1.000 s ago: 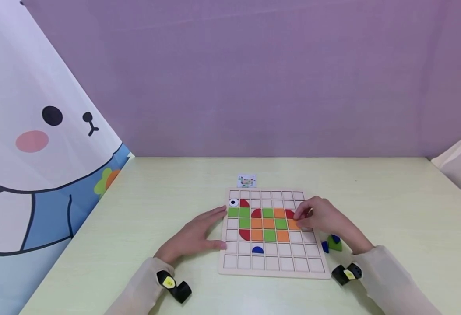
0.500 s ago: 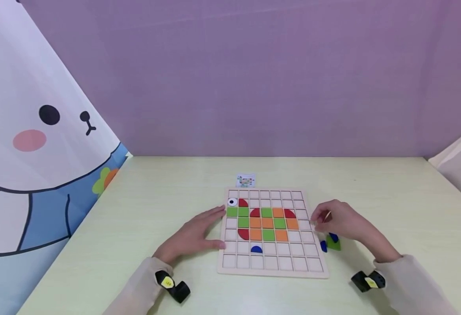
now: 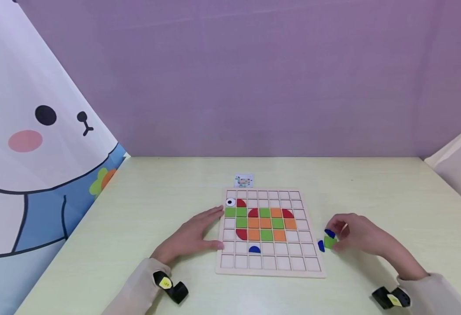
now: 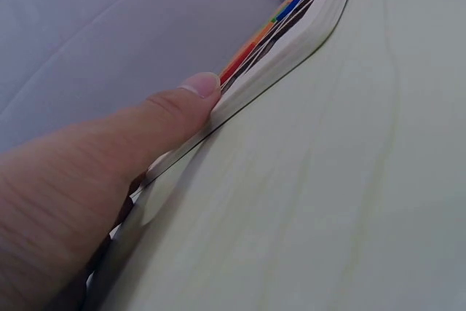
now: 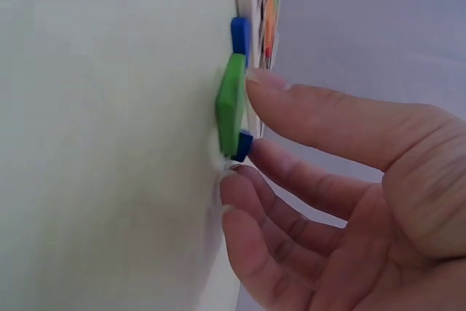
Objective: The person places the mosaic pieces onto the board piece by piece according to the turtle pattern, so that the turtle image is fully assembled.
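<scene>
A pale wooden grid board (image 3: 269, 275) lies on the table, set with green, orange and red flat tiles, a blue half-round tile (image 3: 255, 249) and a white disc with an eye (image 3: 230, 202). My left hand (image 3: 192, 232) rests at the board's left side, fingers extended, its thumb (image 4: 182, 103) touching the edge. Off the right side, my right hand (image 3: 362, 236) has its thumb and curled fingers around a green tile (image 5: 231, 107). One small blue tile (image 3: 330, 233) sits by the index fingertip, against the green one. Another blue tile (image 3: 321, 246) lies beside them.
A small printed picture card (image 3: 244, 180) lies just beyond the board's far edge. Behind the table (image 3: 167, 175) hangs a purple cloth (image 3: 269, 78). A cloth with a cartoon animal (image 3: 29, 87) covers the left side.
My right hand has left the orange tile at the board's right and moved right to the loose green and blue tiles. One blue tile has shifted against the green one. My left hand stays put.
</scene>
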`<action>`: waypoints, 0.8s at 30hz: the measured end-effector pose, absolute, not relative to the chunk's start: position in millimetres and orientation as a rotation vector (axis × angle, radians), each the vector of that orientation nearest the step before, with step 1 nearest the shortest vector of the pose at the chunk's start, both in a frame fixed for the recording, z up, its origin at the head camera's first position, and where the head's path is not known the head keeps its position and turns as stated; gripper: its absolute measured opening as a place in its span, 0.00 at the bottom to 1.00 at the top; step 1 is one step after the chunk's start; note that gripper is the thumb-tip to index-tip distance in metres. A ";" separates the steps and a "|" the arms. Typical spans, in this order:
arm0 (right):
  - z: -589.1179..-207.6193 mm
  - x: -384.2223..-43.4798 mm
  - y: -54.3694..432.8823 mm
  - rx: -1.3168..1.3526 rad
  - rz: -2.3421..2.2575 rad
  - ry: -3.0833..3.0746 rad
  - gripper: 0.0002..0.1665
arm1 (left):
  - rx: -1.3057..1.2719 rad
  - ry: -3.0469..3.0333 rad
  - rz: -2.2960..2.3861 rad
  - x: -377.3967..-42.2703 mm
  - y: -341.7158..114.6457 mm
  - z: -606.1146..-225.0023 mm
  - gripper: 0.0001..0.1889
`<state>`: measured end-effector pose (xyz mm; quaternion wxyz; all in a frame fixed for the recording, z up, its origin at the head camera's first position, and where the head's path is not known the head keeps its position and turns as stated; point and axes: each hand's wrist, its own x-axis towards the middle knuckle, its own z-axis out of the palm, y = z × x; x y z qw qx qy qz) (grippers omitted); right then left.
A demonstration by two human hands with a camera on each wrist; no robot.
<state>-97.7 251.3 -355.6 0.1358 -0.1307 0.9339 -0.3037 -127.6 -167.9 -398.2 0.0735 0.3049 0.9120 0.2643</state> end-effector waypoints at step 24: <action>-365.1 -99.4 243.8 -0.349 -0.947 2.724 0.19 | 0.923 2.743 0.792 -128.2 -168.9 -400.6 0.47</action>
